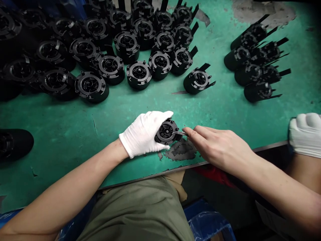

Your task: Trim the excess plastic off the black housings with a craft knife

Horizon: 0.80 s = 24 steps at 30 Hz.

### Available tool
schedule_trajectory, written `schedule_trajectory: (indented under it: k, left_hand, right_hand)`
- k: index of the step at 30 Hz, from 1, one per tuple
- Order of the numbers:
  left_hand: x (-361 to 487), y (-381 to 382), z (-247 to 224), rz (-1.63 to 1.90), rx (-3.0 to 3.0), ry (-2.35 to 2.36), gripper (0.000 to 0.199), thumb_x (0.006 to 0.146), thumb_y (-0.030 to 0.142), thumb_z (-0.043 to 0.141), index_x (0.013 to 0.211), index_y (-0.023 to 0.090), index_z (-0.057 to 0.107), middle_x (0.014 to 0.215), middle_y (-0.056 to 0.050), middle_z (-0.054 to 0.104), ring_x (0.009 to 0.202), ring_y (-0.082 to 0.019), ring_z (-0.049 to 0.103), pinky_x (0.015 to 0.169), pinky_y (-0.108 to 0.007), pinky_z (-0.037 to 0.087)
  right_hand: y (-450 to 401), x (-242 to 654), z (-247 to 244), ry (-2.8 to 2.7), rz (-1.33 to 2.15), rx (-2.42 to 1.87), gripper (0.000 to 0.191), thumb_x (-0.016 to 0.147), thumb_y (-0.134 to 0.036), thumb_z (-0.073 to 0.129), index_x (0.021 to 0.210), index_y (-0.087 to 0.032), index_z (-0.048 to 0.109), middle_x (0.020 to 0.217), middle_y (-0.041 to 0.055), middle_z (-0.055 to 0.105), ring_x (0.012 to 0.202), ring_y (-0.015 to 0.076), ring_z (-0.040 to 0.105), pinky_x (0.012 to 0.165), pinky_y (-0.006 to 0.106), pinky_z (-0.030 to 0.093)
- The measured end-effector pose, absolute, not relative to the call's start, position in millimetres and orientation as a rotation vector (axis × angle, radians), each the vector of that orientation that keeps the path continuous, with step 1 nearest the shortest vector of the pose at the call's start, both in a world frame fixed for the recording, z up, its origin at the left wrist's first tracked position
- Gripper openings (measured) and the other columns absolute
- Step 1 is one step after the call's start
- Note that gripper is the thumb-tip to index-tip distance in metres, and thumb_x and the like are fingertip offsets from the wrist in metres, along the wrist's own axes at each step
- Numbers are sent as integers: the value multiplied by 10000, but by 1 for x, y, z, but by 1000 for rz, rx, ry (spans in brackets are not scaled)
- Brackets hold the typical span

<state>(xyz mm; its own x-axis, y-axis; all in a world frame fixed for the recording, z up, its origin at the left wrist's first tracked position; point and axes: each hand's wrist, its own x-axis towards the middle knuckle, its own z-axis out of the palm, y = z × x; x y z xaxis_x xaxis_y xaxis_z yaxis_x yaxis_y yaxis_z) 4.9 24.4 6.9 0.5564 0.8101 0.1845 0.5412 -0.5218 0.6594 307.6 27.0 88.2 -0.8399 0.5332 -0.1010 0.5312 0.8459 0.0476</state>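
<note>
Lying at far left: dark cylindrical part point(16, 144), cut by the frame, on the green table point(105, 124).
Rear left: crowd of black housings point(90, 85), ring faces upward, well apart from both hands.
Left hand point(142, 134): white-gloved, fingers grasping the black ring-faced part point(167, 132) from its left, spread around upper and lower rim.
Held part: just right of the gloved palm, near the table's front edge; face turned up, a side tab point(178, 137) pointing right, toward the bare fingers; long axis foreshortened, hidden below the face.
Thin metal tool point(180, 133): long axis nearly crosswise, tip pointing left over the face's right half; touching or just above, impossible to tell.
Lone housing point(197, 80): beyond the tool, untouched.
Right hand point(220, 144): bare, fingers pinching the tool, just right of the held part; left hand nearer, directly in contact; right reaching across only by the tool.
Right rear: pronged housings point(250, 67), clustered.
Right edge: another person's gloved hand point(306, 134), well apart.
</note>
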Motion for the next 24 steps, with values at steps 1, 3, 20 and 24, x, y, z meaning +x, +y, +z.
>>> schedule_trajectory:
  k: [1,3,20,24]
  left_hand:
    - [5,24,7,656,2258,1082,1132,829,632,966,1712,218,392,1602,-221,649,1448,-455,674,1199,-591,574]
    - [5,24,7,660,2278,1083,1133,828,633,968,1703,196,397,1591,-229,655,1429,-454,683,1180,-582,583]
    - [6,26,8,662,2314,1083,1141,806,646,982,1678,171,419,1563,-233,669,1398,-447,695,1135,-572,597]
    - [6,26,10,657,2319,1075,1099,816,609,982,1654,148,440,1554,-243,674,1386,-447,701,1127,-576,603]
  right_hand:
    - [24,307,88,2922,55,863,392,1044,-63,523,1420,-101,627,884,43,674,715,188,607,600,354,345]
    - [20,305,86,2937,105,895,374,1051,-67,533,1414,-85,622,883,42,668,700,186,590,594,360,349]
    - [53,317,87,2995,35,578,432,1076,-75,460,1482,-111,601,903,39,700,795,196,662,596,349,361]
    - [61,313,94,3006,44,482,420,1053,-33,437,1422,-92,627,876,31,679,780,183,657,599,338,363]
